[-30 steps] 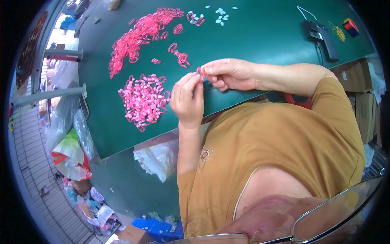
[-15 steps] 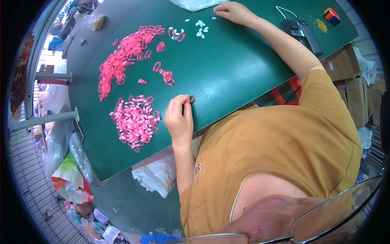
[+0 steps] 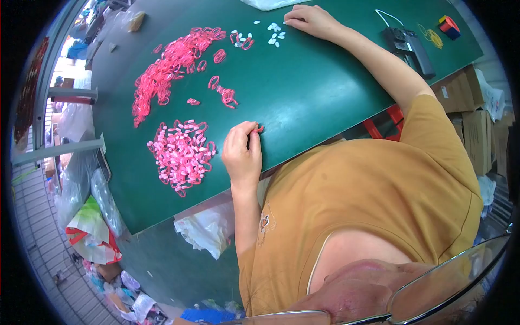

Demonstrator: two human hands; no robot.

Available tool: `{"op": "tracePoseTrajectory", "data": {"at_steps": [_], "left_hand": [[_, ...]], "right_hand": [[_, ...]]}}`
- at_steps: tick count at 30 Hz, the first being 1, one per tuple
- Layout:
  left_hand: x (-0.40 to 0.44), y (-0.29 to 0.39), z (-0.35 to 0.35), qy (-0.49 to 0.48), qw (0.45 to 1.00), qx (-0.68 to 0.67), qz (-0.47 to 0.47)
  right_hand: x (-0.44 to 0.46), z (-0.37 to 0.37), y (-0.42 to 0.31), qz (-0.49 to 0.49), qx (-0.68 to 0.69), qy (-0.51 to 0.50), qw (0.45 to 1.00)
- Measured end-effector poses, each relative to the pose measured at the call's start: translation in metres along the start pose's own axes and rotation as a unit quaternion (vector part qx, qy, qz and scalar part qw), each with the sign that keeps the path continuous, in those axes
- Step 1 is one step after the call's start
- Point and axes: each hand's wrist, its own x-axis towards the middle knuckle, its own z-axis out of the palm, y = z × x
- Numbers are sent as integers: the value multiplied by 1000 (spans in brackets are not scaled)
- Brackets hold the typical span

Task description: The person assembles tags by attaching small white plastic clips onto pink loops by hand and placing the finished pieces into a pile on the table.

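My left hand (image 3: 242, 154) rests by the near table edge, its fingertips pinched on a small pink band (image 3: 260, 129). Farther up the green table my right hand (image 3: 311, 21) has its fingers closed on a small white piece (image 3: 285, 23). Beside it lie several loose white pieces (image 3: 277, 35). To the left of my left hand is a pile of pink bands with pale pieces on them (image 3: 181, 154). Beyond that spreads a heap of plain pink bands (image 3: 179, 57). A few linked bands (image 3: 223, 92) lie between the heap and my left hand.
A black device with a white cord (image 3: 409, 51), yellow string (image 3: 430, 36) and a red and blue object (image 3: 449, 27) lie at the right. Cardboard boxes (image 3: 476, 138) stand beyond the table's right edge. Plastic bags hang off its left side.
My right hand has left my left hand and reached up the table to the white pieces, where its fingers have closed. My left hand keeps the pink band. The view has shifted.
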Motion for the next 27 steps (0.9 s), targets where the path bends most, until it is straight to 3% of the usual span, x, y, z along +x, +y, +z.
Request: {"op": "tracePoseTrajectory", "data": {"at_steps": [3,5,12,21,27], "left_hand": [[-2,-1,0,-2,1000,-19,-10],[0,-2,0,8,1000,-14,23],[0,-3,2,13,1000,-14,10],[-1,-3,2,19,1000,-9,16],[-1,-3,1,19,1000,-3,21]], "right_hand": [[-15,-39,-52,-65,180,-76,978],[-28,-34,-80,-149,198,-71,966],[-52,-38,-166,-320,186,-175,912],[-45,-31,-193,-408,132,-203,880],[-40,-41,-194,-403,116,-205,884]]}}
